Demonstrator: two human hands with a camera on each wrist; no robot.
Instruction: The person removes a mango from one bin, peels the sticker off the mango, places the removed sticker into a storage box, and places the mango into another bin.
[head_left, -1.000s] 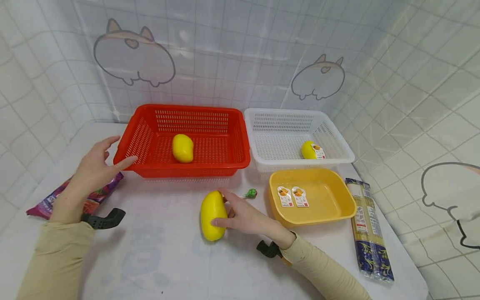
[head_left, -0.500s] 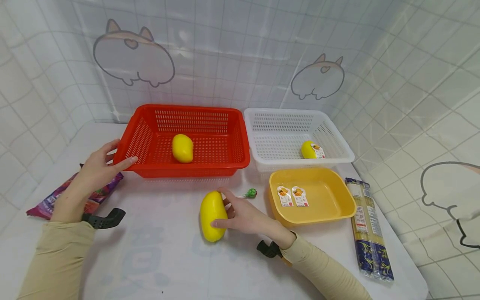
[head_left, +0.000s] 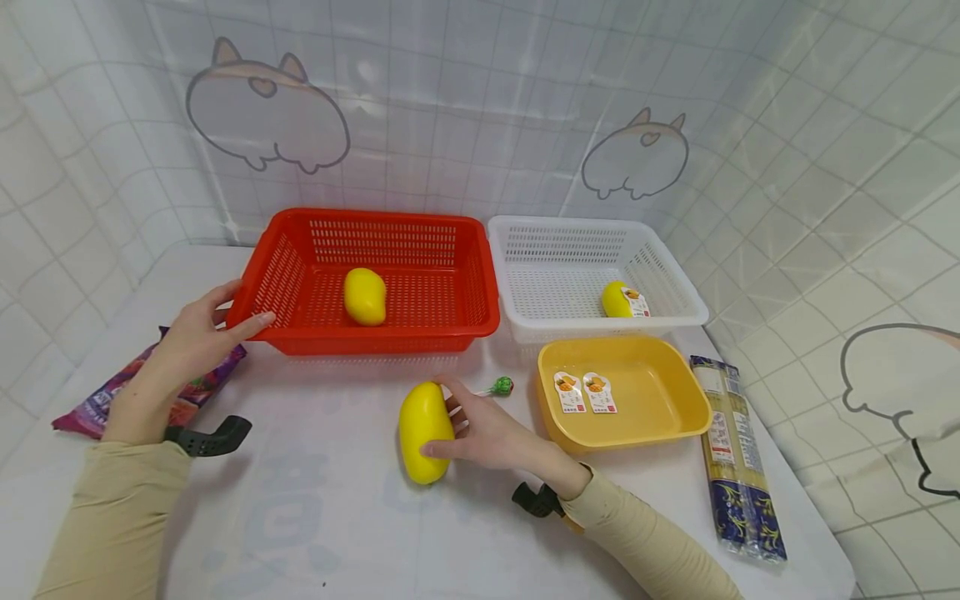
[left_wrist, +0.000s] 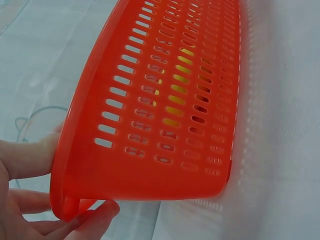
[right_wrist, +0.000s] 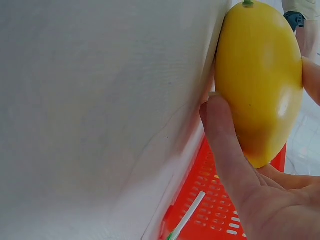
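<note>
Yellow mango (head_left: 420, 421), red basket (head_left: 375, 344), white basket (head_left: 555, 279), beige sleeves (head_left: 120, 508), grid-patterned backdrop (head_left: 465, 108)

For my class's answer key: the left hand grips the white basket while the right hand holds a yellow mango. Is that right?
Not quite: the left hand grips the red basket, not the white basket, as the head view shows. The right hand does hold a yellow mango.

oblong red plastic basket (head_left: 382, 337), standing upright, open-topped, with rows of slots through its walls (left_wrist: 145, 180); in front, near but apart from it, glossy yellow mango (head_left: 422, 429), plump and elongated, pointing roughly toward the basket, with green stem (right_wrist: 248, 3) at the end away from it
</note>
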